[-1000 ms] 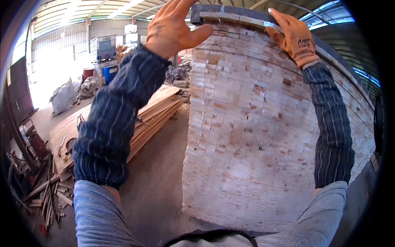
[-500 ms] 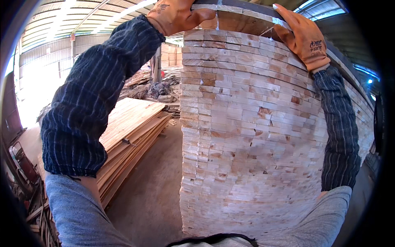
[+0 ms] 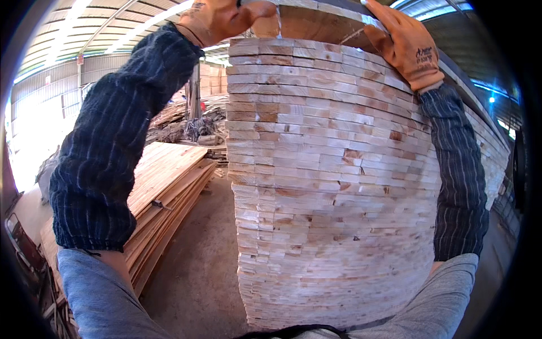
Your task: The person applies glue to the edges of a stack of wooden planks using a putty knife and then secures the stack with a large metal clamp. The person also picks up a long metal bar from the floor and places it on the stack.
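Note:
A tall stack of pale wooden panels [image 3: 333, 147], their edges pieced from short blocks, stands right in front of me. Along its top, a wooden board [image 3: 324, 15] has its near edge raised, with a brownish gap below it. My left hand [image 3: 223, 20], in an orange work glove, is closed on this board by its left corner; the upper part of the hand is cut off by the picture's top. Farther right, my right hand [image 3: 403, 48], gloved alike, grips the same edge, its fingers over the top and its thumb lower down.
A lower, slanting pile of wooden panels [image 3: 169, 169] lies to the left, with a small dark clamp-like object [image 3: 157, 203] at its side. Concrete floor [image 3: 195, 265] runs between the piles. Scrap wood [image 3: 169, 121] is heaped behind, and a dark red metal object [image 3: 22, 243] stands far left.
The view has shifted a little, so the stack and both hands appear slightly farther left. Both hands keep their hold on the raised board.

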`<state>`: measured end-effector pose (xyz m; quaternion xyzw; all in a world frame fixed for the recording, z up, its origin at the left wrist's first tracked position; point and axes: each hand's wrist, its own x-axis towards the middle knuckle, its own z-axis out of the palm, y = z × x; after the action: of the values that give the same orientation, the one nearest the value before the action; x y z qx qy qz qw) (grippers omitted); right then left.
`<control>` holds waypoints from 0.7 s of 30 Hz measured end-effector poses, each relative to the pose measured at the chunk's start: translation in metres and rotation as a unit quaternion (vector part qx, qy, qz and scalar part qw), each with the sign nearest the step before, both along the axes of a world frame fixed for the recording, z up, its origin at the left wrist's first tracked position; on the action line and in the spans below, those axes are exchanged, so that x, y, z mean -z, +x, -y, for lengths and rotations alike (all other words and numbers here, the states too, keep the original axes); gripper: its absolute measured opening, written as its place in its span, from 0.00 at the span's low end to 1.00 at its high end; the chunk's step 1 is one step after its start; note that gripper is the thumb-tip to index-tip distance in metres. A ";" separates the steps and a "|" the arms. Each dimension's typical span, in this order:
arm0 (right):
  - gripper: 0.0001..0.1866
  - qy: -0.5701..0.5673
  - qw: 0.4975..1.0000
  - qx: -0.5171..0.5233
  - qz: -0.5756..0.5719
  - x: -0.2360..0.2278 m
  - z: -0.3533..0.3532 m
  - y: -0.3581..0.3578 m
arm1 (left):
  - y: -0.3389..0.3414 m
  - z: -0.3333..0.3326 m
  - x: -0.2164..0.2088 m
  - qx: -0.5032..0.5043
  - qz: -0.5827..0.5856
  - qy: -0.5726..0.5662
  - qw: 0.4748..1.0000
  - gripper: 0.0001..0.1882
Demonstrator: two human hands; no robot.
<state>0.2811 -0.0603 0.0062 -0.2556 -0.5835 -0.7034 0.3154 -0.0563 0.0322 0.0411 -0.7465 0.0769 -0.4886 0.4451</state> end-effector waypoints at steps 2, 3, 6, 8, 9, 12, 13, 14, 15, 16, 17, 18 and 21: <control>0.27 0.003 1.000 0.012 0.012 -0.002 0.002 0.008 | 0.009 0.005 0.002 -0.021 0.008 -0.052 0.998 0.36; 0.27 -0.009 1.000 0.004 0.015 -0.002 0.002 0.005 | 0.002 0.011 0.002 -0.044 0.018 -0.074 0.996 0.36; 0.27 -0.015 1.000 -0.004 0.024 0.006 -0.002 0.003 | -0.001 -0.002 0.007 -0.020 -0.001 0.053 0.998 0.35; 0.27 -0.017 0.999 0.006 0.029 0.010 0.002 0.002 | 0.001 0.001 0.019 -0.021 0.017 0.084 0.996 0.33; 0.27 -0.022 0.999 0.015 0.030 0.014 0.003 0.003 | 0.002 -0.001 0.024 -0.020 0.025 0.081 0.996 0.33; 0.28 -0.013 0.999 0.017 0.027 0.017 0.003 0.008 | 0.005 0.001 0.034 -0.031 0.037 0.022 0.999 0.32; 0.28 -0.009 0.999 0.022 0.026 0.017 0.003 0.011 | 0.008 0.002 0.036 -0.030 0.035 -0.005 0.999 0.33; 0.28 -0.011 0.999 0.027 0.027 0.018 0.004 0.012 | 0.011 0.001 0.039 -0.026 0.040 0.002 0.999 0.32; 0.28 -0.018 0.999 0.020 0.032 0.017 0.008 0.012 | 0.013 -0.005 0.039 -0.009 0.044 0.030 0.999 0.34; 0.29 -0.027 0.999 0.013 0.034 0.016 0.007 0.013 | 0.010 -0.010 0.038 -0.037 0.047 -0.007 0.998 0.34; 0.29 -0.034 0.999 0.007 0.035 0.014 0.008 0.013 | 0.000 -0.010 0.036 -0.064 0.048 -0.042 0.996 0.35; 0.30 -0.045 0.997 -0.038 0.045 0.012 -0.004 0.003 | -0.023 -0.004 0.033 -0.110 0.049 -0.074 0.990 0.35; 0.32 -0.029 0.998 -0.057 0.025 0.017 -0.028 0.001 | -0.032 -0.001 0.041 -0.179 0.047 -0.037 0.982 0.40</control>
<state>0.2821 -0.0326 -0.0109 -0.2130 -0.6250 -0.6734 0.3325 -0.0882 0.0335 0.0001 -0.7403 -0.0973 -0.4384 0.5003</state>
